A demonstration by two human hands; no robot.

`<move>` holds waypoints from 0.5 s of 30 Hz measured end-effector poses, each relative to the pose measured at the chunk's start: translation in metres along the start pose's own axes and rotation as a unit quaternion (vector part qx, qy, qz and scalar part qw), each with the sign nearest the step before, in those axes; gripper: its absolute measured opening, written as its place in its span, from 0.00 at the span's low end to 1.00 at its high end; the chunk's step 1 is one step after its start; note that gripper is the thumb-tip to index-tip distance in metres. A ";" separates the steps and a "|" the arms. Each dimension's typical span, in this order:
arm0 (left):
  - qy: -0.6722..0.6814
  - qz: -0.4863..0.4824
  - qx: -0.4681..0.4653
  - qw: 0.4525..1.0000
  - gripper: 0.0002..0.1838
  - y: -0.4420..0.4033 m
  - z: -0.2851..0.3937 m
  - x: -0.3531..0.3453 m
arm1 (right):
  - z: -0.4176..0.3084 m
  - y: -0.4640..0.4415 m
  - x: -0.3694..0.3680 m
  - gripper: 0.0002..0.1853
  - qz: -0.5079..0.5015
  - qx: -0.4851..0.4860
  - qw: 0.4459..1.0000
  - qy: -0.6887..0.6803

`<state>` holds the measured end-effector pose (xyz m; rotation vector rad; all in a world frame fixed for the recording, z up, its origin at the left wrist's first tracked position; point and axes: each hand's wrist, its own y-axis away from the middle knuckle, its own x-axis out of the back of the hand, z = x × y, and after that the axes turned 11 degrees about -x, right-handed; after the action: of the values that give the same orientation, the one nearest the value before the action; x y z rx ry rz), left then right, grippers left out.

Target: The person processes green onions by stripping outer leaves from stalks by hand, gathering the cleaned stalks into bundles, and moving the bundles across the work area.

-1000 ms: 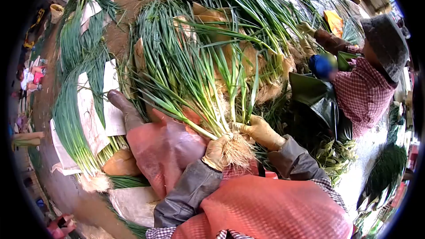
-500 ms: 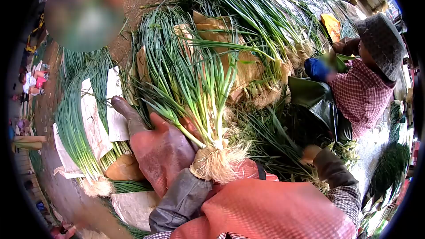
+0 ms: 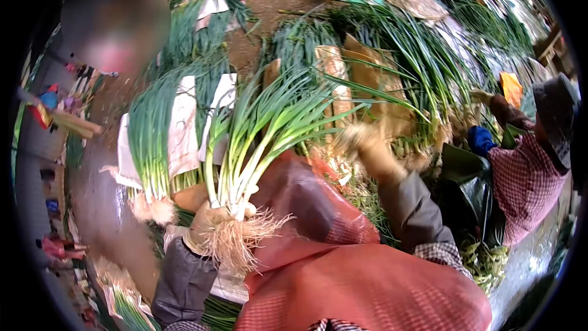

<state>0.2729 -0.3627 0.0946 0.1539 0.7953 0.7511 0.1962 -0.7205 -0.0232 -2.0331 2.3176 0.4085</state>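
Observation:
Gloved, my left hand [image 3: 201,228] is closed round the root end of a bunch of green onions [image 3: 242,165], whose pale roots hang over it and whose leaves fan up and right. My right hand [image 3: 366,147], also gloved, is reached out over the roots and brown paper [image 3: 375,79] at the middle; motion smears its fingers, and whether they hold anything is hidden. Beyond my left hand lie stacked green onions [image 3: 152,141] with white strips [image 3: 184,129] across them. A red apron [image 3: 343,276] covers my lap.
At the right a co-worker in a checked shirt [image 3: 525,187] and dark hat sits beside dark green plastic [image 3: 468,187]. More green onions [image 3: 422,55] lie farther back, near an orange bag [image 3: 511,89]. Wet ground [image 3: 110,190] runs along the left.
The view has turned left. My left hand has carried the bunch leftward, over beside the stacked onions. My right hand let go of the bunch, dipped to the lower right, then moved forward to the middle.

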 end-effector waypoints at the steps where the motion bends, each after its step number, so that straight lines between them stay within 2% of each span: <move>1: 0.009 0.015 -0.006 1.000 0.34 0.012 0.008 -0.008 | -0.029 0.015 -0.050 0.12 -0.201 0.045 0.978 -0.043; 2: 0.017 0.029 -0.013 0.999 0.34 0.023 0.014 -0.015 | -0.024 0.027 -0.095 0.12 -0.334 -0.076 0.932 -0.120; 3: 0.044 0.022 -0.029 0.998 0.31 0.032 0.018 -0.001 | -0.030 0.035 -0.141 0.12 -0.395 -0.069 0.914 -0.061; 4: 0.002 0.024 -0.083 0.996 0.28 0.047 0.030 -0.008 | -0.036 0.042 -0.187 0.11 -0.453 -0.054 0.890 -0.001; 5: -0.042 0.031 -0.135 0.989 0.25 0.062 0.041 -0.014 | -0.022 0.040 -0.221 0.10 -0.486 0.111 0.862 0.087; 6: -0.211 0.044 -0.198 0.956 0.25 0.087 0.053 -0.001 | -0.026 0.055 -0.244 0.08 -0.576 -0.046 0.816 -0.011; 8: -0.047 0.168 -0.233 0.957 0.22 0.133 0.086 -0.004 | -0.022 0.052 -0.256 0.07 -0.539 0.031 0.835 0.109; 9: -0.029 0.189 -0.267 0.944 0.22 0.159 0.098 -0.003 | -0.021 0.043 -0.250 0.09 -0.509 0.022 0.847 0.151; 10: -0.045 0.190 -0.298 0.934 0.23 0.184 0.103 0.001 | 0.005 0.027 -0.244 0.09 -0.471 0.025 0.871 0.137; 11: -0.062 0.193 -0.326 0.923 0.23 0.209 0.108 0.002 | 0.004 0.024 -0.240 0.08 -0.414 -0.074 0.895 0.147; 12: -0.077 0.199 -0.349 0.913 0.23 0.232 0.110 0.003 | 0.006 0.015 -0.235 0.07 -0.380 -0.088 0.906 0.164; 13: -0.090 0.208 -0.369 0.902 0.23 0.255 0.110 0.002 | -0.003 0.013 -0.231 0.08 -0.361 -0.118 0.905 0.190; 15: -0.112 0.232 -0.401 0.879 0.23 0.300 0.106 0.004 | 0.004 0.008 -0.229 0.09 -0.359 -0.119 0.915 0.143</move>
<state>0.1825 -0.1241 0.2849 -0.3286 0.1678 1.4376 0.2206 -0.4969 0.0187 -3.0254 1.4803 0.3746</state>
